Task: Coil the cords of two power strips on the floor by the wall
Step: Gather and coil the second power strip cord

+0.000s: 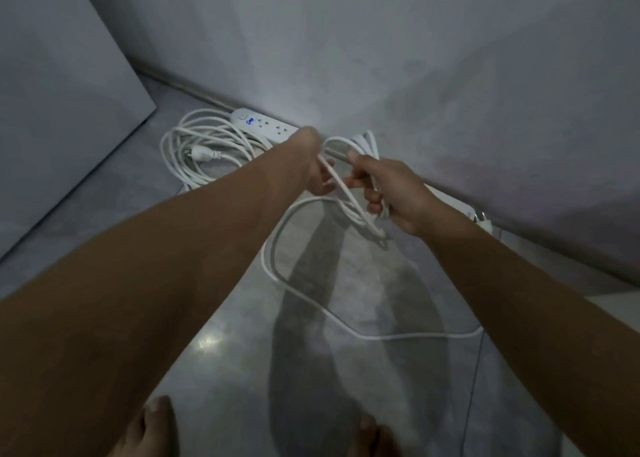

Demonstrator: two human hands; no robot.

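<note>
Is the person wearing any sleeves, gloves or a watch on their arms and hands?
No. The left arm and right arm are bare, no sleeves in view. The left hand and right hand have no gloves, and no watch or ring shows.

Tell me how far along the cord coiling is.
Done: first power strip lies by the wall, its cord coiled beside it. In hand: right hand grips several loops of the second cord; a strand crosses the left hand. Left: a long slack run on the floor to gather.
</note>
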